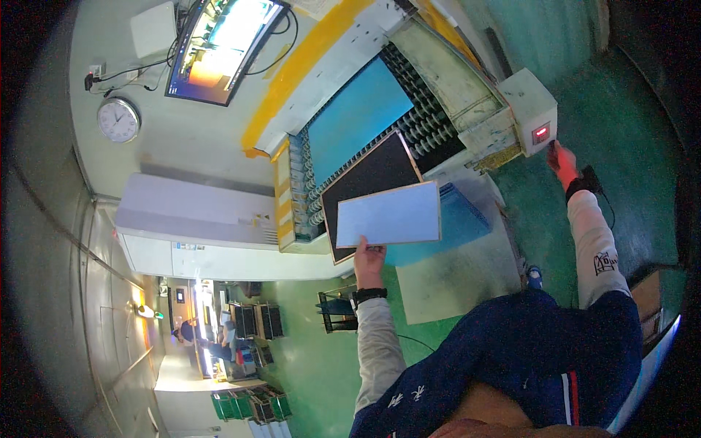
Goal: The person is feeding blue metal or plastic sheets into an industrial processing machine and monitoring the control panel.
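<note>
My left hand [370, 264] grips the lower edge of a thin pale-blue rectangular panel [388, 214] with a narrow light border. Behind it, partly covered, lies a larger black panel [372, 171] with a similar border, lying against the edge of a roller conveyor [427, 120]. My right hand [563, 165] is at the lower corner of a white control box [529, 109], just below its small red-lit display [541, 133]. Its fingers are drawn together around a small dark part that I cannot make out.
A bright blue sheet [358, 117] lies on the rollers. Below the panels are a blue surface [460, 215] and a pale board [453, 285]. A screen [223, 51] and a clock [118, 120] hang on the wall. Far off, a person [188, 332] is near racks [257, 321].
</note>
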